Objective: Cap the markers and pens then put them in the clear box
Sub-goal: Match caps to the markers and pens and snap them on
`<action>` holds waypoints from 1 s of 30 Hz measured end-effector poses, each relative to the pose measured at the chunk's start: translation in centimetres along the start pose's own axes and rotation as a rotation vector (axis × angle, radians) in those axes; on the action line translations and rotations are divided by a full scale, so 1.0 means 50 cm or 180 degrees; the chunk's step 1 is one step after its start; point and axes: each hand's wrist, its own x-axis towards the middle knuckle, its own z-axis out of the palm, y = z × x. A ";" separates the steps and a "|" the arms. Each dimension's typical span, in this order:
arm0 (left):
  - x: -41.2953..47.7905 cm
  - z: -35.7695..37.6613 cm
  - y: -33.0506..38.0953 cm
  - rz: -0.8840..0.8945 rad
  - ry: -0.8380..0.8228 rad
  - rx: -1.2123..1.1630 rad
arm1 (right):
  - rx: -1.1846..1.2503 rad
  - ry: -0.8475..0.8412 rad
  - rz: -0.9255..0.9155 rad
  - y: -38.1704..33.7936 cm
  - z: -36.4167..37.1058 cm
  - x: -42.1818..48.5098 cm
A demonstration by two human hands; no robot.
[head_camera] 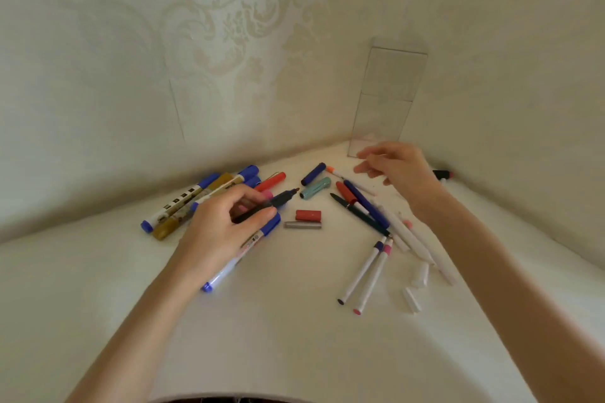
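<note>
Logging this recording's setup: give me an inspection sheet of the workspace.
Surface: white table, set in a wall corner.
Job's things: pens and markers scattered; red cap and grey cap loose; clear box upright, nothing seen inside.
Clutter: nothing seen.
Hands: left hand grips an uncapped dark marker; right hand open, holding nothing, near the box.
Cables: nothing seen.
Surroundings: patterned wallpaper.
</note>
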 end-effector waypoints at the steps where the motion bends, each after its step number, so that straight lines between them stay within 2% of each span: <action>1: 0.010 0.017 0.012 0.0058 0.0000 -0.0013 | -0.0198 0.0168 -0.0017 0.022 -0.019 -0.010; 5: 0.039 0.087 0.039 0.0295 0.0013 -0.0065 | -0.1142 0.0072 -0.0133 0.087 -0.006 -0.027; 9: 0.027 0.099 0.023 0.0304 0.0017 -0.0322 | -0.1829 0.0101 -0.0859 0.070 0.050 -0.032; 11: 0.022 0.092 0.017 0.0271 0.0180 -0.0289 | -0.2167 -0.0281 -0.1231 0.060 0.084 -0.034; 13: 0.021 0.090 0.020 0.0187 0.0223 -0.0274 | -0.2319 -0.0589 -0.1362 0.056 0.114 -0.036; 16: 0.022 0.090 0.020 0.0040 0.0075 -0.0622 | -0.2354 -0.0721 -0.1412 0.057 0.130 -0.030; 19: 0.023 0.088 0.016 -0.0025 0.0028 -0.0817 | -0.2357 -0.0561 -0.1367 0.058 0.119 -0.021; 21: 0.024 0.089 0.015 0.0067 0.0069 -0.0650 | -0.1586 -0.0081 -0.1038 0.048 0.096 -0.019; 23: 0.024 0.090 0.017 0.0148 0.0097 -0.0430 | 0.0061 0.0249 -0.0442 0.034 0.064 -0.031; 25: 0.025 0.092 0.020 0.0251 0.0130 -0.0289 | 0.1367 0.0208 -0.0069 0.033 0.039 -0.045; 27: 0.025 0.093 0.024 0.0337 0.0137 -0.0266 | 0.1957 0.0016 0.0040 0.040 0.037 -0.055; 30: 0.021 0.094 0.029 0.0426 0.0085 -0.0257 | 0.2366 -0.0060 0.0151 0.037 0.052 -0.063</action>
